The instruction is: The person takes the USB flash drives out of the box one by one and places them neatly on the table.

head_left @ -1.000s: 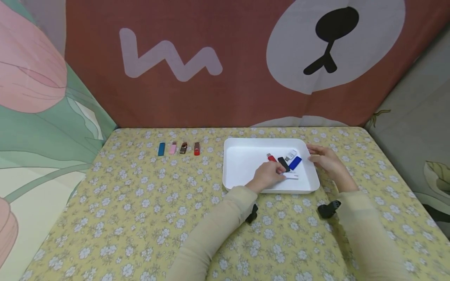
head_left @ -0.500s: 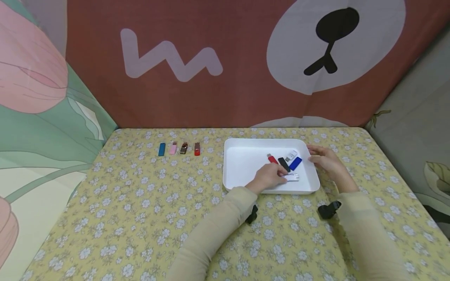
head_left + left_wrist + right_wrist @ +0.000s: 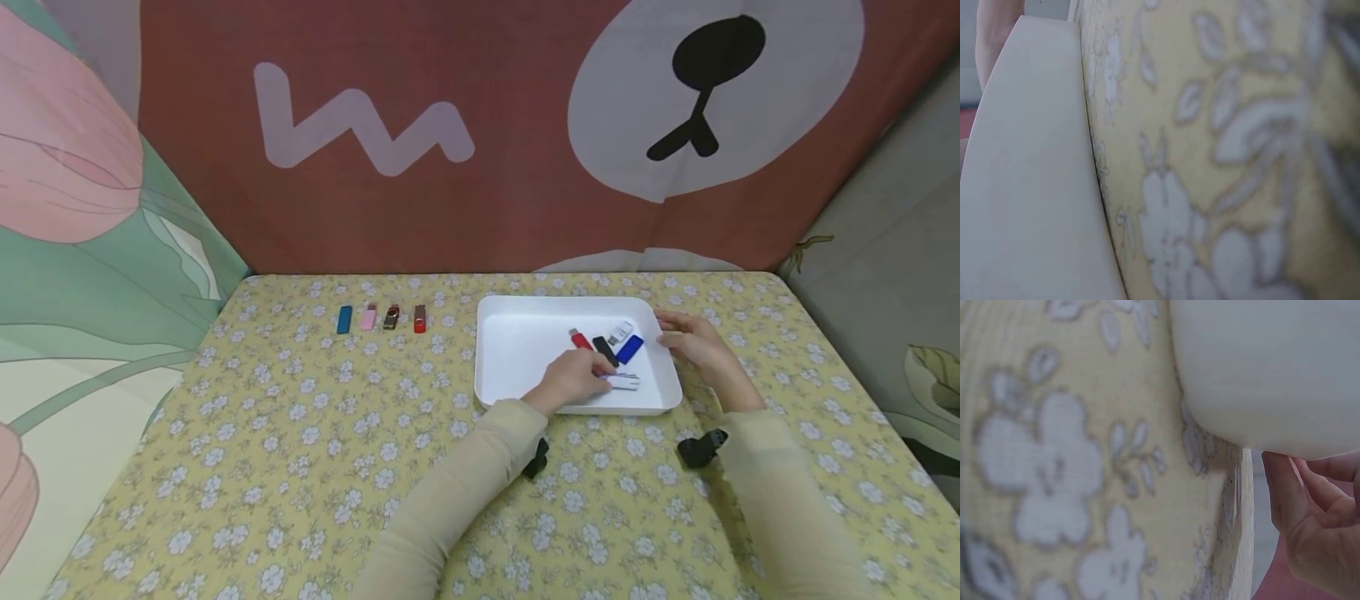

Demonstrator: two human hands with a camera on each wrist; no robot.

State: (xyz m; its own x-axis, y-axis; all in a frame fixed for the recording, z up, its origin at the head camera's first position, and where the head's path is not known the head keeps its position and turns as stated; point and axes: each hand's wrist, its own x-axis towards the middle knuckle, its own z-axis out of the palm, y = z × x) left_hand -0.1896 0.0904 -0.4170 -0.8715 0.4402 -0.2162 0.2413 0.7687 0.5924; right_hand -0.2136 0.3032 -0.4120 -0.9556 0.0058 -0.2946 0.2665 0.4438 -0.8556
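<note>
In the head view, my left hand [image 3: 576, 377] reaches into the white tray [image 3: 517, 342] and pinches a white USB stick [image 3: 624, 382] low over its floor, near the front. The thumb and fingers cover one end of it. Just beyond the fingertips lie a red USB stick [image 3: 580, 339], a black one [image 3: 605, 351], a blue one [image 3: 630, 349] and another white one [image 3: 620, 333]. Resting against the tray's right wall from outside is my right hand [image 3: 699, 346], its fingertips touching the rim area. The right wrist view shows those fingers [image 3: 1288, 494] against the tray.
Left of the tray, a row of USB sticks lies on the flowered cloth [image 3: 300, 467]: blue [image 3: 344, 319], pink [image 3: 369, 317], brown-black [image 3: 392, 317] and red [image 3: 420, 318]. A patterned fabric wall [image 3: 375, 217] stands behind the table.
The white USB stick in my left fingers has shifted slightly toward the tray's front and shows a broader side. The right hand and the other sticks stay put.
</note>
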